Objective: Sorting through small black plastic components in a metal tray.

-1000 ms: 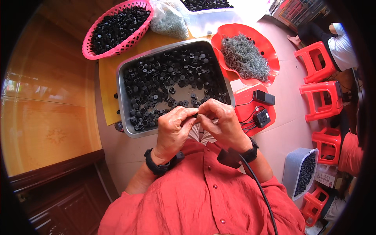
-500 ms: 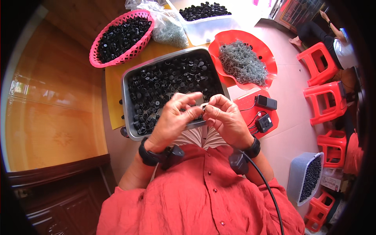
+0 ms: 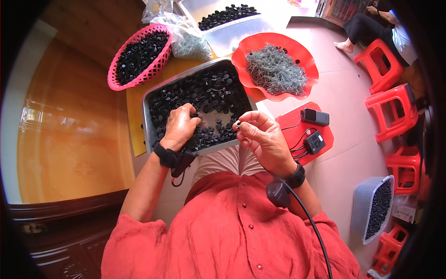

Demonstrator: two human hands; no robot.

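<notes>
My left hand (image 3: pixel 180 126) is down in the metal tray (image 3: pixel 147 122), its thumb and fingers pinched at a small round black plastic cap (image 3: pixel 196 116). Many similar black caps and discs (image 3: pixel 218 132) lie loose around it. Over the tray's right front corner, my right hand (image 3: pixel 264 137) pinches a small silvery piece (image 3: pixel 238 125) between thumb and forefinger. That piece is mostly covered by the fingertips, so its exact shape cannot be made out. Both wrists wear black straps.
Beyond the tray stand a pink basket (image 3: pixel 111 74) of black parts, a bag (image 3: pixel 190 44) of metal pieces and a translucent bin (image 3: pixel 227 35). A red scalloped bowl (image 3: pixel 311 69) holds thin screw-like pieces. Black devices (image 3: pixel 316 117) rest on a red stool (image 3: pixel 290 122). Another person (image 3: pixel 371 32) sits far right.
My hands were together over the tray's front. The left has moved away, left and down among the caps; the right stays near the corner, keeping the small silvery piece.
</notes>
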